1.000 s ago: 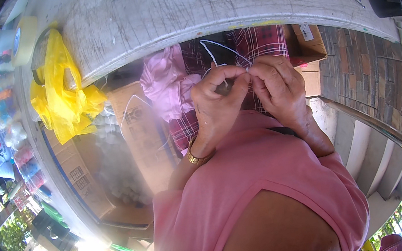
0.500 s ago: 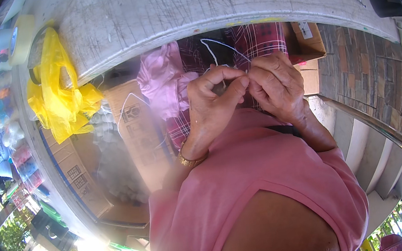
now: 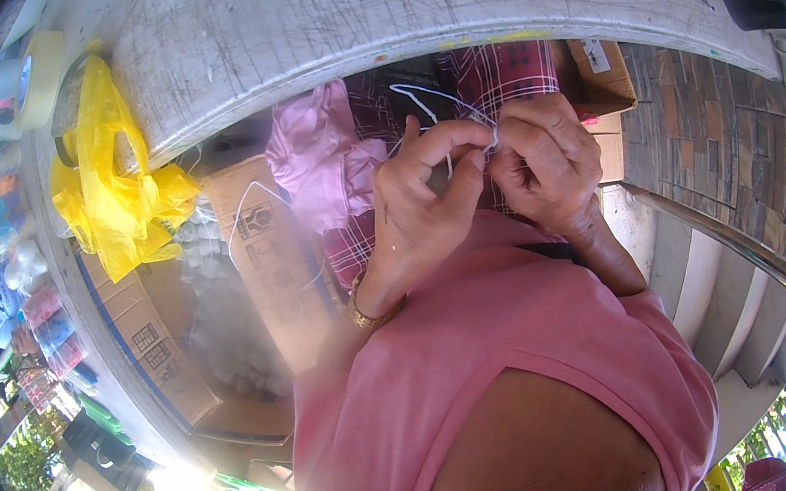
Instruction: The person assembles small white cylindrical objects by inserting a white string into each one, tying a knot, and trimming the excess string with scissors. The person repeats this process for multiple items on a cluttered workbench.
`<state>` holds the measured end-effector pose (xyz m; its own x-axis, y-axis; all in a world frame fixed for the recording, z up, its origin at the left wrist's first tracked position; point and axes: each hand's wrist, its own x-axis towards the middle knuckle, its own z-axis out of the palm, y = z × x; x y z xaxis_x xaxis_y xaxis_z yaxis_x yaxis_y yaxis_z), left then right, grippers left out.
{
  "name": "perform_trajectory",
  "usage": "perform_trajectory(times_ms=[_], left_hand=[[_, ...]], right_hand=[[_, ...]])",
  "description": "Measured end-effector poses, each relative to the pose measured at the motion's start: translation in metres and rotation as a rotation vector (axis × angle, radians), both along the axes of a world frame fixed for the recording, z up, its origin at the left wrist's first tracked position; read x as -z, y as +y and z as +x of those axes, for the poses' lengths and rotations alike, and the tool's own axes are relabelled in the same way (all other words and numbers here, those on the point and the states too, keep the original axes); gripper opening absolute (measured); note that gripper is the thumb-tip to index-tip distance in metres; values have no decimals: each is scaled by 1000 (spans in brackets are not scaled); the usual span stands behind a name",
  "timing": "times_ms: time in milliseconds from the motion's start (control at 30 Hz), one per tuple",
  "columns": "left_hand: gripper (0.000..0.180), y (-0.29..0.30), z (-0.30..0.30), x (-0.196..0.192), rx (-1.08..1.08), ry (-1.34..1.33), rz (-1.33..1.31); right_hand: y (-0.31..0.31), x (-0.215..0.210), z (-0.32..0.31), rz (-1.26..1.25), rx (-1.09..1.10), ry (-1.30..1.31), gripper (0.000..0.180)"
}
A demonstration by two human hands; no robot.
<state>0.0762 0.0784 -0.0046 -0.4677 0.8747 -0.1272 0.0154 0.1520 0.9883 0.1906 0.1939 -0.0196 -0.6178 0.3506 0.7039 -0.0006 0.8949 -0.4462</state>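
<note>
A thin white cord (image 3: 429,102) loops up over my lap and runs between my fingertips. My left hand (image 3: 425,183) pinches it between thumb and forefinger, the other fingers loosely curled. Close against it, my right hand (image 3: 547,160) is closed, its fingers bent around the same stretch of cord near a small white knot or twist. What lies inside the right palm is hidden. Under the hands is red plaid cloth (image 3: 504,73) over my legs. A shiny pink cloth (image 3: 321,156) lies to the left of my left hand.
A worn grey table (image 3: 308,30) spans the far side. From its left end hangs a yellow plastic bag (image 3: 115,181), near a roll of tape (image 3: 41,81). Left of me an open cardboard box (image 3: 266,251) contains white pieces. A metal rail (image 3: 726,244) and steps are on the right.
My fingertips have drawn slightly apart, and a white twist of cord now shows between them. My right hand has shifted a little to the right; the cord loop has moved slightly.
</note>
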Motion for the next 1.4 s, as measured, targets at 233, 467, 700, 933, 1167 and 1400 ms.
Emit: perform_trajectory(times_ms=[233,467,700,933,1167,1400], left_hand=[[25,-1,0,-9,40,227,36],[31,-5,-5,-12,98,340,68],[26,-6,-2,-18,3,398,65],[12,-7,-7,-14,-96,511,106],[8,-9,-10,-14,-44,557,105],[13,-10,-9,-14,-53,528,143]], right_hand=[[-2,0,0,-49,79,16,36],[-5,-4,0,-97,121,28,32],[-4,-11,2,-141,127,10,31],[-6,-28,3,-788,-157,15,28],[-4,-14,2,-606,-228,19,27],[-15,-10,-2,-1163,-208,145,17]])
